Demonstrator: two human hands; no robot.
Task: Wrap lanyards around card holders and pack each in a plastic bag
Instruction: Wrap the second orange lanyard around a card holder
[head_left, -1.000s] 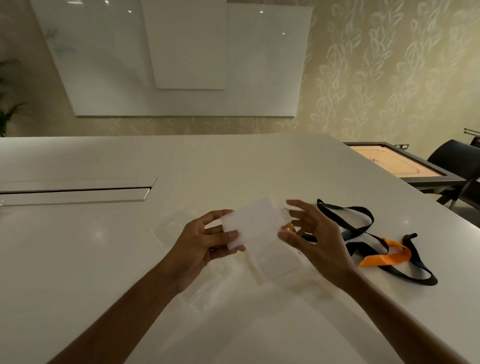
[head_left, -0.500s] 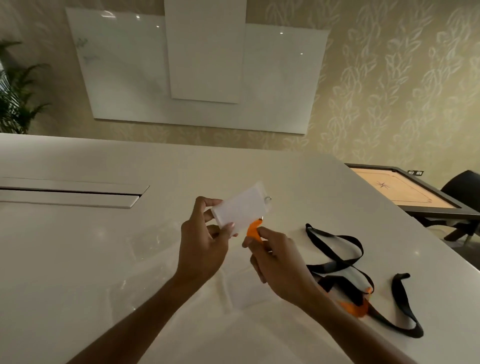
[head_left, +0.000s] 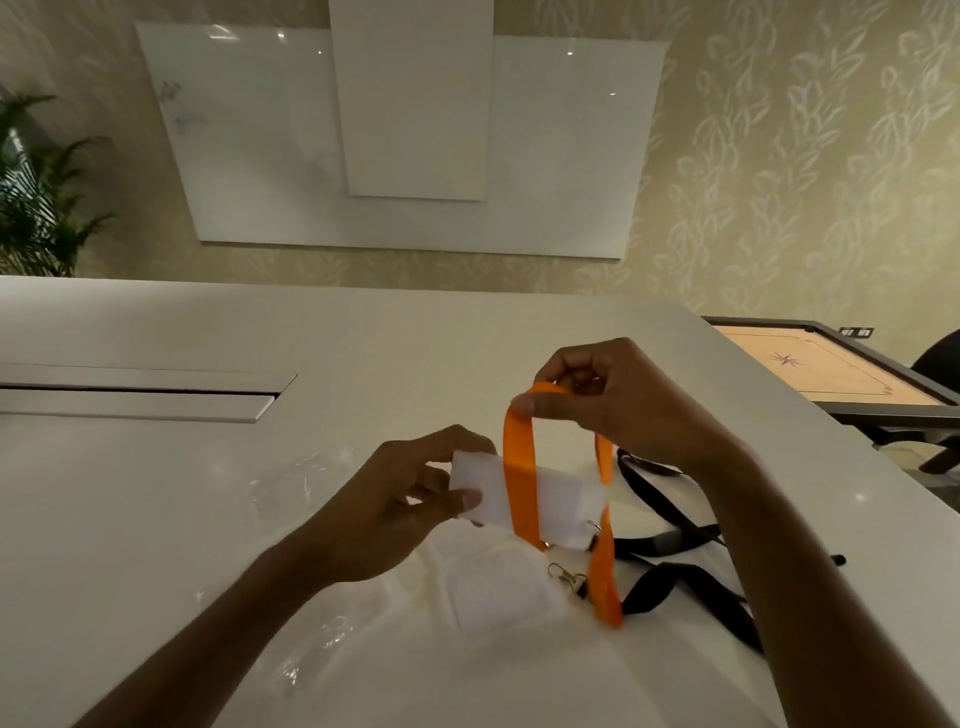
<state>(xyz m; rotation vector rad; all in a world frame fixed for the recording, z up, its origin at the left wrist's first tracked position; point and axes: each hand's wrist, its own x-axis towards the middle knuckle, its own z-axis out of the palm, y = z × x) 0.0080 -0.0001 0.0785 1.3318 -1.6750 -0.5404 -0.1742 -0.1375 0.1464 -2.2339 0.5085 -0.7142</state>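
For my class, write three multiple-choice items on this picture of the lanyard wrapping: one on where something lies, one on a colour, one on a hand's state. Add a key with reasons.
1. Where do the black lanyards lie?
A. on the table, under the right arm
B. on the carrom board
C. over the left wrist

2. What colour is the lanyard being wrapped?
A. green
B. orange
C. white

3. What is the left hand doing?
A. resting flat on the table
B. pointing at the wall
C. gripping the card holder

Key:
1 A: black lanyards lie on the table.
2 B: orange lanyard loops up to the right hand.
3 C: left hand grips the card holder.
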